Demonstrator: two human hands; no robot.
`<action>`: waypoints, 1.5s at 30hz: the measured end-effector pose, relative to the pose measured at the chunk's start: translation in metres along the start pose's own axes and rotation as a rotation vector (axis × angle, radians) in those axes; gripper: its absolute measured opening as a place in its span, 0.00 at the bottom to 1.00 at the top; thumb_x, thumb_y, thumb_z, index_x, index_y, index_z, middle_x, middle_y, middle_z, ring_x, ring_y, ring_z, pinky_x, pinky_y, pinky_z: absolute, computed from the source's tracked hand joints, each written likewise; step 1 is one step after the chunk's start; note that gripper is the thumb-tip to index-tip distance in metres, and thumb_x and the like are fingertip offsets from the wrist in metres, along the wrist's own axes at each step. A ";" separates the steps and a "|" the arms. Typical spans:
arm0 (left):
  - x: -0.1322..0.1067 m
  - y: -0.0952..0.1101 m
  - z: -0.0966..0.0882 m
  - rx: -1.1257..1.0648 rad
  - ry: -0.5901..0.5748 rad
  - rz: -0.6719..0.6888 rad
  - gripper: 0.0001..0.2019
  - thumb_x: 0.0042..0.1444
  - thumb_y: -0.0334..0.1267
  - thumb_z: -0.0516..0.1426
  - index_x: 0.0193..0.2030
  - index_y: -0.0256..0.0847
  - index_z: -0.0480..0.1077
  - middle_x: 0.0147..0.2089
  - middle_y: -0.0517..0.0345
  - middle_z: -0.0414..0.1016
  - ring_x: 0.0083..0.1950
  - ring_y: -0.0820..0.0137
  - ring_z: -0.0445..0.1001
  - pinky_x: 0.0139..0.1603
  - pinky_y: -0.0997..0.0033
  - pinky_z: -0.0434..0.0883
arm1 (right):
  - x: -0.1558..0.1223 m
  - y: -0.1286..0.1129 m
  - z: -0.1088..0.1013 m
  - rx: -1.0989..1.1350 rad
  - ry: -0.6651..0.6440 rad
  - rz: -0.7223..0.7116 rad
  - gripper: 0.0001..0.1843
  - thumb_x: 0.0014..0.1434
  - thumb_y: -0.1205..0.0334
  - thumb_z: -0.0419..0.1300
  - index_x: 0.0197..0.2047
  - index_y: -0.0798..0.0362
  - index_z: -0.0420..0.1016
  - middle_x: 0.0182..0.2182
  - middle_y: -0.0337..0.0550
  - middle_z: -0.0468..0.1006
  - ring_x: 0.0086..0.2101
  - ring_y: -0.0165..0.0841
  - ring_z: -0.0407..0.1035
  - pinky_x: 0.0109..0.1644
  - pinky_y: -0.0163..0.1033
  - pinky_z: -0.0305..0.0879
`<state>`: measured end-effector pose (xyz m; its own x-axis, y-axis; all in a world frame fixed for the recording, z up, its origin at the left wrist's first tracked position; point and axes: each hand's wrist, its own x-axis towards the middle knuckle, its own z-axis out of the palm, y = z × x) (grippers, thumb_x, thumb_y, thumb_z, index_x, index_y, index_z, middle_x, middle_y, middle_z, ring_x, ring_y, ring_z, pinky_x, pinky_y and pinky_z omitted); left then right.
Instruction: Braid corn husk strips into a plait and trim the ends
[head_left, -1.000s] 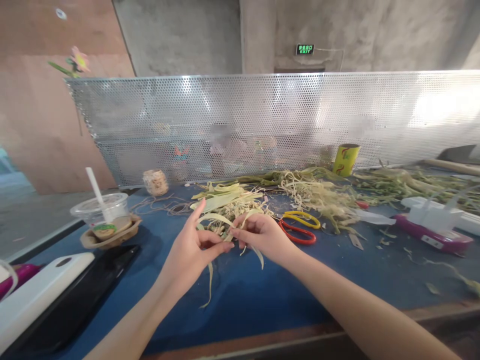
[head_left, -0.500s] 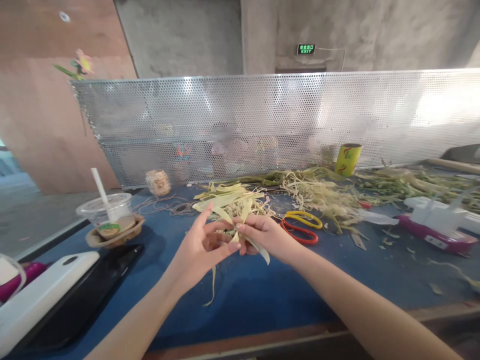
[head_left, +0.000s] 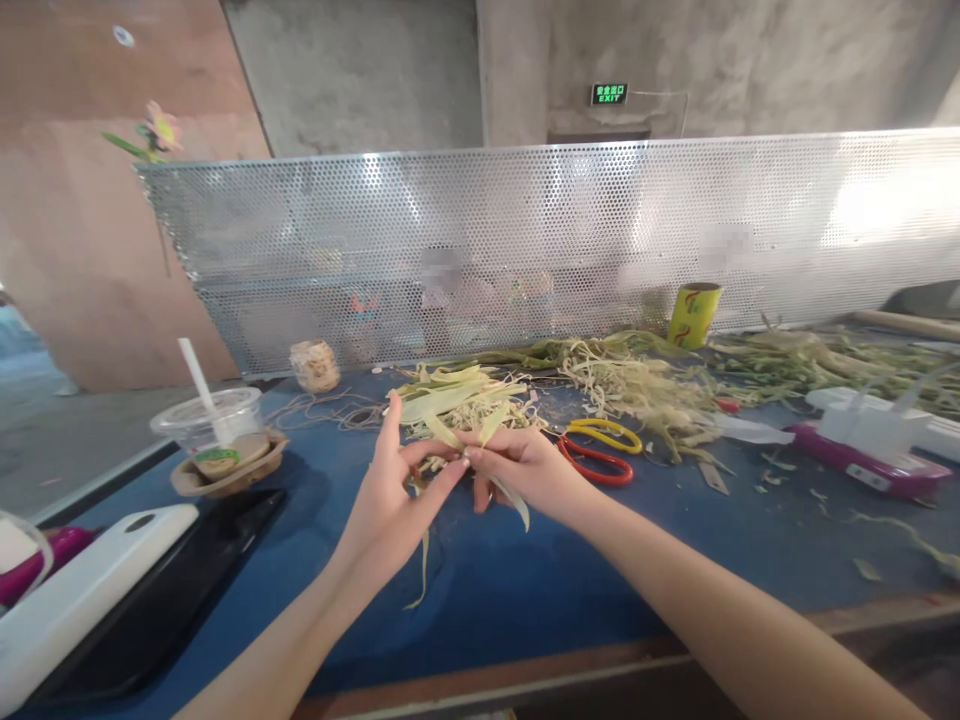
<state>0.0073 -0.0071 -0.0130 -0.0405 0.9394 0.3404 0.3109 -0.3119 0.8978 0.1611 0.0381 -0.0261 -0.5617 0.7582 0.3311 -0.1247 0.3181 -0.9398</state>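
In the head view, your left hand and right hand meet over the middle of the blue table, fingertips pinched tight on the same pale leaf strips, whose loose ends dangle toward the near edge. The scissors lie just right of your right hand, with the strip pile behind

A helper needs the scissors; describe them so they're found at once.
On the blue table, look just right of the right hand. The scissors lie flat beside the pale strip pile, the only thing there with red and yellow handles.
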 end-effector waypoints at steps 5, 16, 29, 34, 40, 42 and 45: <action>0.002 0.000 0.001 -0.203 -0.014 0.025 0.49 0.49 0.35 0.60 0.65 0.53 0.25 0.42 0.57 0.75 0.30 0.74 0.73 0.31 0.72 0.69 | -0.004 -0.006 -0.001 -0.021 -0.061 0.024 0.20 0.59 0.51 0.50 0.45 0.57 0.72 0.19 0.37 0.74 0.12 0.19 0.55 0.16 0.27 0.55; -0.003 0.005 0.002 -0.286 0.009 0.069 0.49 0.46 0.33 0.61 0.65 0.54 0.30 0.42 0.52 0.74 0.27 0.74 0.71 0.20 0.77 0.68 | -0.003 -0.009 -0.002 0.036 -0.062 0.015 0.30 0.54 0.67 0.57 0.59 0.54 0.54 0.16 0.30 0.68 0.17 0.23 0.61 0.21 0.28 0.58; -0.007 0.019 0.002 -0.274 -0.105 -0.057 0.47 0.45 0.35 0.62 0.66 0.47 0.35 0.34 0.59 0.71 0.16 0.79 0.66 0.12 0.78 0.65 | -0.006 -0.016 -0.007 0.121 -0.166 0.057 0.50 0.47 0.71 0.63 0.64 0.57 0.34 0.17 0.28 0.70 0.18 0.22 0.62 0.22 0.27 0.56; -0.003 0.009 -0.005 -0.323 -0.219 -0.099 0.42 0.50 0.38 0.58 0.66 0.47 0.36 0.34 0.59 0.71 0.19 0.77 0.67 0.15 0.76 0.66 | -0.008 -0.019 -0.009 0.021 -0.158 0.076 0.52 0.47 0.68 0.64 0.65 0.55 0.32 0.18 0.29 0.70 0.19 0.22 0.61 0.23 0.27 0.55; 0.003 0.005 -0.013 -0.347 -0.342 -0.213 0.48 0.43 0.35 0.63 0.65 0.40 0.38 0.31 0.58 0.71 0.25 0.72 0.71 0.14 0.81 0.64 | -0.011 -0.017 -0.008 -0.115 -0.166 0.071 0.49 0.46 0.70 0.64 0.64 0.48 0.39 0.18 0.27 0.67 0.21 0.22 0.62 0.25 0.28 0.57; 0.002 0.008 -0.012 -0.279 -0.347 -0.233 0.51 0.42 0.33 0.64 0.66 0.43 0.34 0.30 0.58 0.71 0.24 0.71 0.72 0.11 0.83 0.60 | -0.011 -0.016 -0.009 -0.108 -0.179 0.076 0.49 0.46 0.71 0.63 0.64 0.47 0.39 0.19 0.27 0.67 0.22 0.23 0.63 0.26 0.28 0.58; 0.001 0.011 -0.010 -0.261 -0.360 -0.228 0.50 0.45 0.32 0.62 0.66 0.46 0.30 0.31 0.58 0.71 0.23 0.70 0.74 0.09 0.84 0.57 | -0.012 -0.017 -0.011 -0.058 -0.231 0.098 0.49 0.46 0.73 0.63 0.64 0.47 0.38 0.22 0.29 0.69 0.24 0.23 0.66 0.30 0.30 0.62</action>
<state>0.0007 -0.0106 0.0004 0.2648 0.9630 0.0508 0.0825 -0.0751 0.9938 0.1792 0.0299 -0.0128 -0.7415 0.6390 0.2045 -0.0171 0.2867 -0.9579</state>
